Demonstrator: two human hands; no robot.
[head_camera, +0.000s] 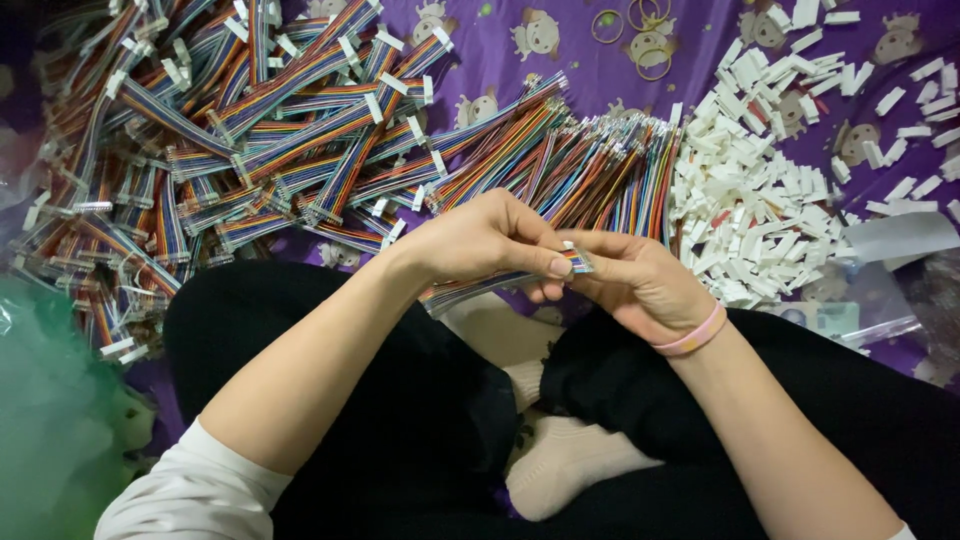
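Both hands pinch one rainbow ribbon cable (520, 278): left hand (487, 240) near its tip, right hand (635, 280) steadying; keep wires aligned; white connector housings (760, 200) at two o'clock.

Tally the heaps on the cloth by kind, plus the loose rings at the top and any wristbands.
Heaps of finished multicoloured ribbon cables with white plugs: 1
Heaps of loose multicoloured wires, no housing: 1
Heaps of white plastic connector housings: 1
Rubber-band rings: about 4, overlapping
Pink wristbands: 1
Total: about 8
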